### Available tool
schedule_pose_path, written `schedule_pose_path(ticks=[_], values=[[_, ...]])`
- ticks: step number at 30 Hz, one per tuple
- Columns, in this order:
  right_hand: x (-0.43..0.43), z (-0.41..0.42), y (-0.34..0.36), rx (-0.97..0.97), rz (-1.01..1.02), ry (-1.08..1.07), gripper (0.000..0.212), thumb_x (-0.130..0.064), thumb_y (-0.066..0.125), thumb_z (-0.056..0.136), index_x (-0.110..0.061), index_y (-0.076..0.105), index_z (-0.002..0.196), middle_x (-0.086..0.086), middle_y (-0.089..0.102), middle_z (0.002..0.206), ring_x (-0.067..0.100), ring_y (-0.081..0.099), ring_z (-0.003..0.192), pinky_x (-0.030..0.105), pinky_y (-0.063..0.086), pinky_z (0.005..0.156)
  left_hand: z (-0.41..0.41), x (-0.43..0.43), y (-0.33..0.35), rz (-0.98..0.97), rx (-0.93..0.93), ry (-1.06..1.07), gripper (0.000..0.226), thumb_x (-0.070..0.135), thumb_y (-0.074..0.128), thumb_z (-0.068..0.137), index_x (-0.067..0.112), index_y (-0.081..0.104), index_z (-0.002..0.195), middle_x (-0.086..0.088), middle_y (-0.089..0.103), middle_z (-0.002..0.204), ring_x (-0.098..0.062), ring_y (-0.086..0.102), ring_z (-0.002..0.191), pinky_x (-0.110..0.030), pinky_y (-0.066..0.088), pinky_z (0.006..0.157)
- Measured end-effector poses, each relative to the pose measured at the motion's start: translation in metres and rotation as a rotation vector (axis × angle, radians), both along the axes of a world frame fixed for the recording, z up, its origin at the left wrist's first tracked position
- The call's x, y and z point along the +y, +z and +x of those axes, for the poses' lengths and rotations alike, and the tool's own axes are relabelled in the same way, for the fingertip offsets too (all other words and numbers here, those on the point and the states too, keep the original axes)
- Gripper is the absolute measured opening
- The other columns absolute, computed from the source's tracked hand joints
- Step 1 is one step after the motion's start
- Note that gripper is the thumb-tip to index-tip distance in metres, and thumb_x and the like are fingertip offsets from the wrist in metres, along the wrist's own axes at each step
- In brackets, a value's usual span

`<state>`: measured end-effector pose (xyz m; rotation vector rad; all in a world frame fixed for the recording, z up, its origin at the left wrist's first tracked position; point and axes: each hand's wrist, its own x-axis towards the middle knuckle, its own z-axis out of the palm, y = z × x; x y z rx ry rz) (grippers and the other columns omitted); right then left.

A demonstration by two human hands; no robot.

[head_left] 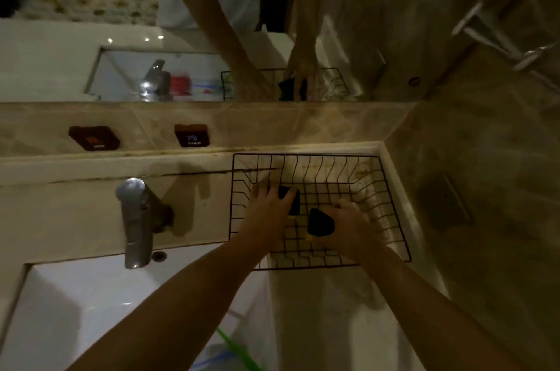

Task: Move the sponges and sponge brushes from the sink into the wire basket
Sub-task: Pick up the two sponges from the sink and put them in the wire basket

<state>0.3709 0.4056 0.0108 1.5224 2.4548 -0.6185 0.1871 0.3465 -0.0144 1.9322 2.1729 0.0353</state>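
Note:
A black wire basket (391,198) stands on the counter in the corner, right of the tap. Both my hands are inside it. My left hand (268,207) holds a dark-topped sponge (293,204) with a yellow underside against the basket floor. In my right hand (348,223) is a second dark sponge (319,222) with a yellow edge, low over the mesh. The white sink (75,304) lies at the lower left. A green handle (239,349) and a blue one (212,361) poke out of it under my left forearm; their heads are hidden.
A chrome tap (136,219) stands between sink and basket. Hot and cold labels (94,137) sit on the tiled ledge behind. Above it a mirror (181,37) reflects the scene. A tiled wall (485,189) closes in right beside the basket.

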Motion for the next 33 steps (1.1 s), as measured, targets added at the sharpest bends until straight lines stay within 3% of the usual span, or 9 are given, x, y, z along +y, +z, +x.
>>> schedule_pose_path(ticks=[5, 13, 16, 19, 22, 24, 27, 30, 33], values=[[0.023, -0.009, -0.012, -0.099, -0.066, 0.0, 0.074, -0.068, 0.072, 0.062, -0.039, 0.054, 0.127, 0.008, 0.049, 0.128, 0.032, 0.044, 0.12, 0.048, 0.038, 0.097, -0.011, 0.029, -0.02, -0.086, -0.078, 0.064, 0.092, 0.014, 0.072, 0.072, 0.026, 0.021, 0.148, -0.022, 0.027, 0.149, -0.046, 0.016, 0.138, -0.054, 0.022, 0.114], [0.049, -0.037, -0.012, -0.084, -0.122, -0.01, 0.067, -0.058, 0.073, 0.071, -0.035, 0.055, 0.131, 0.009, 0.051, 0.138, 0.03, 0.05, 0.124, 0.045, 0.048, 0.098, -0.019, 0.052, -0.021, -0.317, -0.287, 0.158, 0.085, 0.004, 0.063, 0.084, 0.032, 0.018, 0.151, -0.016, 0.004, 0.16, -0.037, -0.005, 0.147, -0.048, 0.024, 0.115], [0.053, -0.046, -0.009, -0.006, -0.14, 0.019, 0.063, -0.055, 0.074, 0.072, -0.031, 0.058, 0.127, 0.012, 0.054, 0.136, 0.03, 0.053, 0.121, 0.042, 0.051, 0.094, -0.025, 0.047, -0.013, -0.227, -0.407, 0.19, 0.078, 0.006, 0.066, 0.08, 0.026, 0.031, 0.147, -0.013, 0.018, 0.156, -0.035, 0.01, 0.145, -0.044, 0.033, 0.111], [0.053, -0.052, -0.002, 0.017, -0.107, 0.06, 0.056, -0.055, 0.073, 0.073, -0.037, 0.058, 0.123, 0.009, 0.055, 0.132, 0.03, 0.057, 0.115, 0.045, 0.054, 0.09, -0.036, 0.026, 0.001, 0.082, -0.549, 0.294, 0.056, 0.003, 0.064, 0.077, 0.021, 0.055, 0.129, -0.008, 0.043, 0.139, -0.027, 0.04, 0.128, -0.027, 0.039, 0.102], [0.058, -0.055, 0.007, -0.154, -0.085, 0.102, 0.052, -0.051, 0.073, 0.074, -0.033, 0.059, 0.12, 0.004, 0.057, 0.126, 0.029, 0.056, 0.116, 0.043, 0.05, 0.092, -0.046, -0.002, 0.006, 0.326, -0.335, 0.481, 0.056, 0.015, 0.072, 0.073, 0.025, 0.053, 0.124, -0.01, 0.053, 0.129, -0.031, 0.043, 0.119, -0.038, 0.043, 0.097], [0.062, -0.059, 0.016, -0.265, -0.081, 0.109, 0.05, -0.051, 0.074, 0.072, -0.027, 0.061, 0.114, 0.002, 0.059, 0.114, 0.026, 0.055, 0.113, 0.044, 0.045, 0.095, -0.046, -0.022, 0.003, 0.283, -0.382, 0.628, 0.071, 0.02, 0.075, 0.073, 0.018, 0.041, 0.136, -0.017, 0.044, 0.134, -0.035, 0.045, 0.117, -0.043, 0.049, 0.091], [0.059, -0.068, 0.025, -0.205, -0.002, 0.122, 0.037, -0.047, 0.071, 0.074, -0.021, 0.064, 0.1, 0.005, 0.064, 0.101, 0.029, 0.06, 0.101, 0.043, 0.044, 0.09, -0.038, -0.042, -0.005, 0.13, -0.599, 0.719, 0.077, 0.019, 0.069, 0.082, 0.01, 0.026, 0.145, -0.021, 0.036, 0.139, -0.029, 0.056, 0.098, -0.036, 0.052, 0.078], [0.046, -0.085, 0.026, -0.09, 0.091, 0.193, 0.038, -0.05, 0.068, 0.077, -0.025, 0.067, 0.106, 0.006, 0.066, 0.1, 0.028, 0.061, 0.098, 0.042, 0.046, 0.086, -0.028, -0.048, -0.015, 0.122, -0.655, 0.721, 0.062, 0.019, 0.059, 0.09, 0.006, 0.028, 0.142, -0.021, 0.056, 0.118, -0.035, 0.061, 0.092, -0.042, 0.054, 0.074], [0.033, -0.105, 0.018, 0.085, 0.053, 0.212, 0.046, -0.045, 0.072, 0.075, -0.031, 0.064, 0.118, 0.006, 0.059, 0.123, 0.029, 0.057, 0.111, 0.044, 0.048, 0.091, -0.026, -0.049, -0.02, 0.141, -0.717, 0.737, 0.034, 0.017, 0.054, 0.091, 0.009, 0.038, 0.121, -0.017, 0.065, 0.088, -0.032, 0.064, 0.076, -0.041, 0.054, 0.061]])
